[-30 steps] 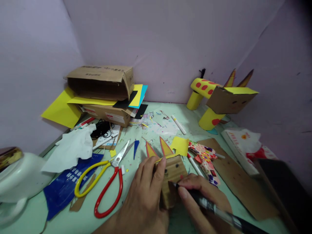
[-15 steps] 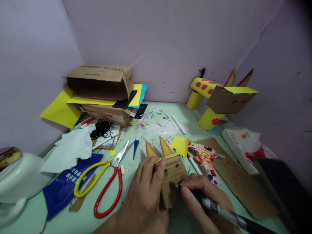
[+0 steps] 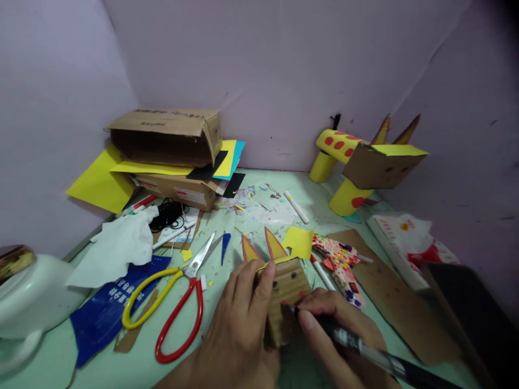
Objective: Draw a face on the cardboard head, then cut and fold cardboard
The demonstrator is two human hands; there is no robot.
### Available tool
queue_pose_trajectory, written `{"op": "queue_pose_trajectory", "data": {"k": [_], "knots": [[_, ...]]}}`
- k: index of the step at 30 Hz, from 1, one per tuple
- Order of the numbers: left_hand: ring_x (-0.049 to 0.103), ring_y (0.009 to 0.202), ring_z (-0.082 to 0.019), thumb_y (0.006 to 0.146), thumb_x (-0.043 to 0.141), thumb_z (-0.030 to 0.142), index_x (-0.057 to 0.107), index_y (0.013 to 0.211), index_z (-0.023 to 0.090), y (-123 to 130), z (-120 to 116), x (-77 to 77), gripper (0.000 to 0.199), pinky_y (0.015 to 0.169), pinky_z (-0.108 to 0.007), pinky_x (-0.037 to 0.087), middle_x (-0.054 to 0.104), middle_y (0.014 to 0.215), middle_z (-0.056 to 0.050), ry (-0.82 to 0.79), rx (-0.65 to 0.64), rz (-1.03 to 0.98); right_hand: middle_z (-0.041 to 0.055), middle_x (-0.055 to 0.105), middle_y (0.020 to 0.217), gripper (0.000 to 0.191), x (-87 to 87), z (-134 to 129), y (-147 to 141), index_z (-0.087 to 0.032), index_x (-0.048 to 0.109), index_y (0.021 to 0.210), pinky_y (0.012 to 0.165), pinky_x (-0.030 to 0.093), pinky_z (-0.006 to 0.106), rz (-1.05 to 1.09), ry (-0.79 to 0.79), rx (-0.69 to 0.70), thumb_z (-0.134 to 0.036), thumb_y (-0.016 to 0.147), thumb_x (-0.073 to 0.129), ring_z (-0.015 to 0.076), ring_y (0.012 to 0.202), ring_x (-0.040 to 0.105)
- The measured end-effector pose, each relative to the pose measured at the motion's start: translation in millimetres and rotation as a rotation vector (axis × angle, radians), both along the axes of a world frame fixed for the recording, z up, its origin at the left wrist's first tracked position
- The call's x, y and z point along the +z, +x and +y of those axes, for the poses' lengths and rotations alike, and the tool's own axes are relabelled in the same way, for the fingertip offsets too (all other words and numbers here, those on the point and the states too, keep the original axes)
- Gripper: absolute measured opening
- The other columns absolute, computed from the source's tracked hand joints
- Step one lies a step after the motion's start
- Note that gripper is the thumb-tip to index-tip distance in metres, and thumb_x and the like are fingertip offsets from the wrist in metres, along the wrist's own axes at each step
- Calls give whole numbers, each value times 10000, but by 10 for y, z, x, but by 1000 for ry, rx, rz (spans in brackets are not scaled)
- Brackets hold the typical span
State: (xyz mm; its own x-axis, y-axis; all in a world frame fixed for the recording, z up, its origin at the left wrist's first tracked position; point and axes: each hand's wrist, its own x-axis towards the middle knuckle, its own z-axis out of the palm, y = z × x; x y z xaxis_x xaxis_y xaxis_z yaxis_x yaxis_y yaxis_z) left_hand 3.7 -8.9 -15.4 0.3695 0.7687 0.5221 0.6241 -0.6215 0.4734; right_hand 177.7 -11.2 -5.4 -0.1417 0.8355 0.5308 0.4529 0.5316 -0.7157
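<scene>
A small cardboard head (image 3: 286,302) with two pointed orange-and-yellow ears, dark eyes and red cheek marks lies at the bottom centre. My left hand (image 3: 243,319) is wrapped round its left side, thumb on the front face near the top edge. In my right hand (image 3: 340,329) is a black pen (image 3: 360,346), pinched near its tip, which touches or nearly touches the cardboard below the cheek marks. A yellow paper piece (image 3: 299,243) and a white marker with a red end (image 3: 323,273) lie just beyond.
Red-and-yellow scissors (image 3: 194,270) lie open at left, beside a blue wrapper (image 3: 117,302) and a white pot (image 3: 40,292). Cardboard boxes (image 3: 166,135) stand behind. At right are a yellow spotted cardboard animal (image 3: 352,162), a cardboard sheet (image 3: 397,297) and a dark phone-like object (image 3: 470,308).
</scene>
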Motion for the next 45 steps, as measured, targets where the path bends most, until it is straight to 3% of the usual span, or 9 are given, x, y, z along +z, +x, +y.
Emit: {"op": "queue_pose_trajectory", "data": {"k": [7, 17, 27, 37, 45], "knots": [[333, 1288, -373, 606, 512, 37, 200, 1467, 113, -9, 26, -41, 919, 1002, -554, 419, 328, 1371, -207, 52, -22, -11, -26, 688, 686, 90, -18, -22, 14, -254, 600, 840, 535, 531, 182, -11, -10, 7, -164, 836, 592, 123, 583, 657], [329, 1297, -369, 634, 509, 30, 166, 1476, 148, -7, 2, -14, 917, 1003, -563, 419, 315, 1380, -197, -8, 0, 4, -25, 703, 737, 110, -27, -38, 28, -265, 615, 881, 614, 552, 173, 13, 10, 20, -171, 823, 614, 124, 653, 684], [323, 1313, -361, 681, 520, 63, 175, 1469, 137, -27, 7, 37, 863, 1032, -539, 399, 324, 1380, -196, -38, -26, 26, -27, 670, 633, 83, 45, -15, -28, -251, 594, 799, 482, 506, 159, 24, 23, -45, -185, 848, 584, 113, 525, 645], [305, 1320, -372, 669, 527, 51, 162, 1473, 149, -35, -17, 24, 888, 1022, -567, 403, 297, 1398, -201, -59, -14, 47, -35, 689, 654, 109, 41, -9, -53, -247, 623, 821, 528, 520, 143, 11, 41, 4, -140, 803, 611, 102, 546, 660], [300, 1312, -371, 711, 520, 66, 152, 1474, 155, -42, -1, 1, 852, 1016, -573, 399, 292, 1387, -202, -56, -23, 39, -43, 679, 642, 80, 22, -34, -52, -252, 615, 803, 510, 500, 151, 5, 7, -32, -175, 819, 603, 96, 536, 642]]}}
